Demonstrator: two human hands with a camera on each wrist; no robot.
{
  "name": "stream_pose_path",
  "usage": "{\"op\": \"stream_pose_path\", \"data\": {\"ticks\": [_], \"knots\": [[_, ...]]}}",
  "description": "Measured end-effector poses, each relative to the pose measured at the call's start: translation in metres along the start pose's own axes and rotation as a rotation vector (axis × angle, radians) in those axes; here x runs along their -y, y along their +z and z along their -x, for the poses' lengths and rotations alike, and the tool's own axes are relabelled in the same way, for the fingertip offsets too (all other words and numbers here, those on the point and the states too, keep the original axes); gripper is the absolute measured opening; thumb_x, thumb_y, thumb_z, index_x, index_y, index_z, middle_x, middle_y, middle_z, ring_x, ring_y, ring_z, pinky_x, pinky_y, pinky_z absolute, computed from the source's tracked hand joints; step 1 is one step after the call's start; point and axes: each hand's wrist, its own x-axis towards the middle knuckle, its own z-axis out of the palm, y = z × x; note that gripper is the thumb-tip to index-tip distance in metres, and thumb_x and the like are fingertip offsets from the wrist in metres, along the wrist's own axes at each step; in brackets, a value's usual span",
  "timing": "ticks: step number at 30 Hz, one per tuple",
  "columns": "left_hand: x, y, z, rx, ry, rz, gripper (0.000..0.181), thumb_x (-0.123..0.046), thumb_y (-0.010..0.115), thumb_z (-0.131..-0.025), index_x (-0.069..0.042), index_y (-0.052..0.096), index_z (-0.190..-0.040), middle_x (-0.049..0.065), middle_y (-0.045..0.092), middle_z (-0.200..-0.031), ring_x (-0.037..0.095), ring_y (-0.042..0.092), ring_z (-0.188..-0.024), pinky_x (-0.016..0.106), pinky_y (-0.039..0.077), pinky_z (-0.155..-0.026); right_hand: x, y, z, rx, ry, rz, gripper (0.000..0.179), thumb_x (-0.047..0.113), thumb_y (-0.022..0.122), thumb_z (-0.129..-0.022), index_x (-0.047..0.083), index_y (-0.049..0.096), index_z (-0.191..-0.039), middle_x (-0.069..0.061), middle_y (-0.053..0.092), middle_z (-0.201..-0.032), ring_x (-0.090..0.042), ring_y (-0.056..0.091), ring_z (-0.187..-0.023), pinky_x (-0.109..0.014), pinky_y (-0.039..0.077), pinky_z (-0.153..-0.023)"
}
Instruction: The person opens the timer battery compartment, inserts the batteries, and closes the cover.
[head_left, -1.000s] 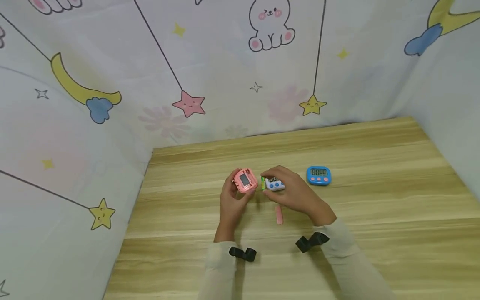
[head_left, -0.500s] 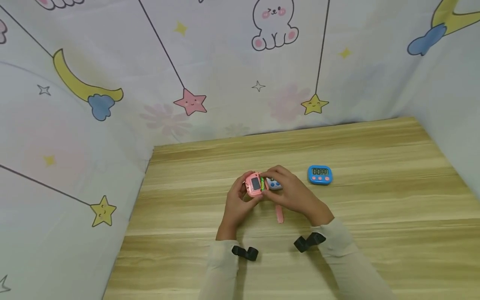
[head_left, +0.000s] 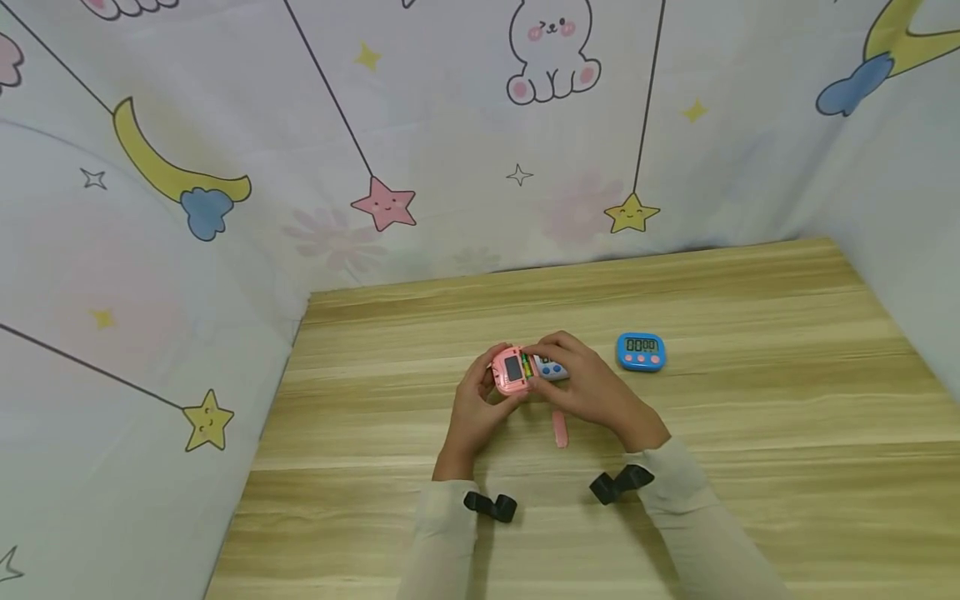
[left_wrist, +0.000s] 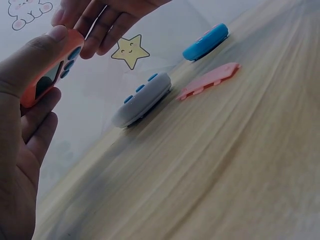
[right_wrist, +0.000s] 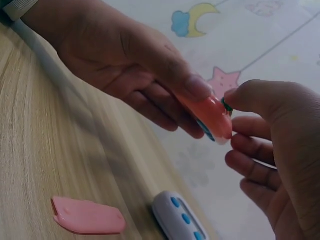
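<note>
A pink digital timer (head_left: 510,375) is raised above the table, its back with the battery slot turned up. My left hand (head_left: 478,410) grips the timer by its edges, thumb along the near side. At the timer's right end, my right hand (head_left: 583,382) pinches a small green battery (head_left: 528,367) at the slot; how deep it sits I cannot tell. In the right wrist view the thumb covers most of the battery (right_wrist: 226,106). A pink battery cover (head_left: 560,428) lies on the table below the right hand.
A white timer (head_left: 552,369) with blue buttons lies partly behind the right hand. Farther right is a blue timer (head_left: 641,352) with pink buttons. The wooden table (head_left: 750,400) meets a patterned cloth wall (head_left: 450,150) at the back and sides.
The left hand has brought the pink timer rightward to the battery, which was apart from it a second ago. Over the last half second the battery has shifted slightly at the slot.
</note>
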Motion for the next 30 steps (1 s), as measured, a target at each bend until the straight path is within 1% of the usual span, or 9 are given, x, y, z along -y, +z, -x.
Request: {"op": "stream_pose_path", "data": {"ticks": [2,4,8,11,15,19,23,28,30], "knots": [[0.0008,0.0001,-0.0004,0.003,0.005,0.001,0.073,-0.004,0.079,-0.081,0.004,0.041,-0.143,0.014,0.049,-0.139,0.042,0.052,-0.122,0.034,0.045,-0.100,0.0005,-0.0013,0.0004,0.004,0.008,0.001,0.044,0.037,0.065,-0.094,0.016,0.062,-0.132,0.000,0.054,-0.123,-0.015,0.053,-0.112,-0.040,0.049,-0.093],[0.0012,0.0002,-0.0003,0.006,0.002,0.001,0.073,-0.006,0.079,-0.081,0.004,0.041,-0.143,0.014,0.048,-0.140,0.040,0.052,-0.123,0.034,0.045,-0.101,0.0010,-0.0028,0.0009,0.008,0.016,-0.004,0.044,0.037,0.065,-0.094,0.017,0.061,-0.132,0.000,0.054,-0.124,-0.016,0.053,-0.112,-0.041,0.048,-0.093],[0.0023,0.0002,0.0003,0.011,-0.006,0.018,0.073,-0.006,0.079,-0.082,0.003,0.041,-0.144,0.012,0.049,-0.140,0.039,0.051,-0.123,0.034,0.045,-0.101,-0.0004,-0.0047,0.0022,0.009,0.028,-0.030,0.044,0.034,0.067,-0.093,0.017,0.060,-0.133,0.000,0.055,-0.124,-0.022,0.056,-0.112,-0.043,0.049,-0.093],[0.0031,0.0001,0.0005,0.015,-0.009,0.031,0.073,-0.006,0.078,-0.082,0.004,0.040,-0.144,0.012,0.049,-0.140,0.042,0.050,-0.123,0.034,0.044,-0.101,-0.0027,-0.0052,0.0029,0.017,0.048,-0.034,0.046,0.035,0.067,-0.093,0.017,0.059,-0.134,0.000,0.055,-0.125,-0.024,0.057,-0.113,-0.044,0.049,-0.093],[0.0025,-0.0002,0.0007,0.022,-0.013,0.038,0.074,-0.005,0.078,-0.082,0.005,0.039,-0.145,0.013,0.048,-0.141,0.044,0.049,-0.124,0.034,0.044,-0.101,-0.0040,-0.0064,0.0033,0.042,0.069,-0.035,0.049,0.037,0.066,-0.093,0.016,0.057,-0.137,-0.001,0.054,-0.131,-0.022,0.054,-0.119,-0.046,0.047,-0.095],[0.0016,-0.0004,0.0015,0.030,-0.026,0.033,0.075,-0.004,0.078,-0.082,0.005,0.038,-0.145,0.015,0.048,-0.142,0.045,0.049,-0.124,0.035,0.045,-0.100,-0.0046,-0.0070,0.0038,0.068,0.071,-0.059,0.053,0.037,0.067,-0.093,0.014,0.055,-0.139,-0.003,0.053,-0.136,-0.024,0.050,-0.125,-0.050,0.045,-0.098],[0.0008,-0.0002,0.0018,0.041,-0.044,0.017,0.074,-0.006,0.078,-0.083,0.002,0.040,-0.145,0.012,0.051,-0.140,0.038,0.053,-0.123,0.035,0.046,-0.099,-0.0055,-0.0069,0.0042,0.094,0.064,-0.078,0.055,0.037,0.066,-0.093,0.013,0.053,-0.141,-0.004,0.053,-0.139,-0.025,0.049,-0.128,-0.050,0.044,-0.099],[0.0002,-0.0001,0.0016,0.061,-0.048,0.010,0.072,-0.007,0.078,-0.083,-0.005,0.042,-0.146,0.010,0.051,-0.138,0.028,0.055,-0.122,0.036,0.046,-0.099,-0.0067,-0.0063,0.0042,0.117,0.058,-0.107,0.056,0.035,0.067,-0.093,0.012,0.051,-0.142,-0.003,0.054,-0.138,-0.023,0.050,-0.126,-0.048,0.045,-0.098],[0.0000,-0.0001,0.0016,0.071,-0.045,0.009,0.073,-0.007,0.078,-0.083,-0.005,0.042,-0.146,0.011,0.051,-0.138,0.026,0.055,-0.122,0.035,0.046,-0.099,-0.0071,-0.0058,0.0044,0.121,0.062,-0.118,0.057,0.035,0.067,-0.093,0.011,0.051,-0.142,-0.002,0.054,-0.137,-0.022,0.052,-0.125,-0.047,0.046,-0.098]]}}
